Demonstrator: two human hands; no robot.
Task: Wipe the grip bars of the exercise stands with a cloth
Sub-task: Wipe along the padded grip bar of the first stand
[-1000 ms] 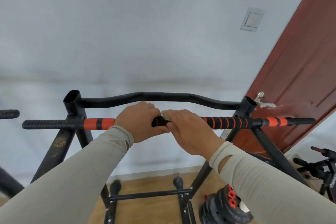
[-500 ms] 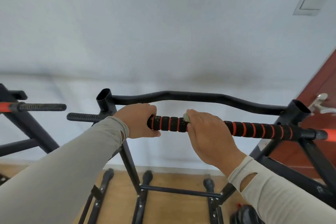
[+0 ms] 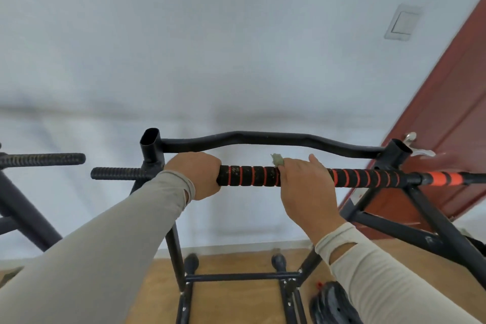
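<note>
The right hand (image 3: 305, 184) is wrapped over the grip bar (image 3: 249, 176), and a small greenish cloth (image 3: 276, 159) is pinched beneath its fingers, only a corner being seen above the bar beside the knuckles. The cloth is judged to be held this way so that it can be pressed around the foam and drawn along it. The left hand (image 3: 196, 179) is clenched around the same bar, further towards the left upright (image 3: 151, 148); this grasp is probably kept to steady the stand while the wiping pressure is applied. Between the two hands a stretch of black foam with red rings is left exposed, and more ringed foam is seen beyond the right hand, towards the right upright (image 3: 399, 152). Behind the bar, a curved black crossbar (image 3: 263, 137) is joined to both uprights. Past the left upright, a ribbed black handle (image 3: 118, 173) projects, and a second stand's handle (image 3: 42, 159) is seen further left. A red door (image 3: 447, 139) stands beyond the right upright, and weight plates (image 3: 331, 305) lie on the wooden floor (image 3: 231, 302) below the bar.
</note>
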